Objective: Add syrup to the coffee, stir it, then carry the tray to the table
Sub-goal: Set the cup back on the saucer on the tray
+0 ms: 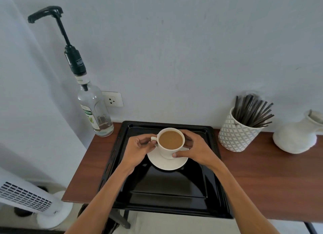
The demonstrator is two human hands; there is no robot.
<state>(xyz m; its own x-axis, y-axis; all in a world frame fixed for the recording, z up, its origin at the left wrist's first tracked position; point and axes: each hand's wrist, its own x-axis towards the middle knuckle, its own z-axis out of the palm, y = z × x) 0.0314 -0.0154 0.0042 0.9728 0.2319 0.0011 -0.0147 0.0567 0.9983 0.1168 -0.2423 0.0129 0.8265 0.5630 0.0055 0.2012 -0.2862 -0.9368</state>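
Note:
A white cup of milky coffee (171, 140) stands on a white saucer (167, 164) in the far half of a black tray (167, 186). My left hand (138, 150) pinches the cup's handle on its left side. My right hand (194, 150) wraps around the cup's right side, thumb against its base. A clear syrup bottle (95, 109) with a tall black pump stands at the counter's far left corner, apart from both hands and nearly empty. A patterned white holder with several dark stir sticks (244, 127) stands to the right of the tray.
The brown wooden counter (262, 172) runs against a pale wall with a socket (112, 99) behind the bottle. A white jug (298, 137) sits at far right. A white tower fan (29, 198) stands on the floor at lower left. The tray's near edge overhangs the counter's front.

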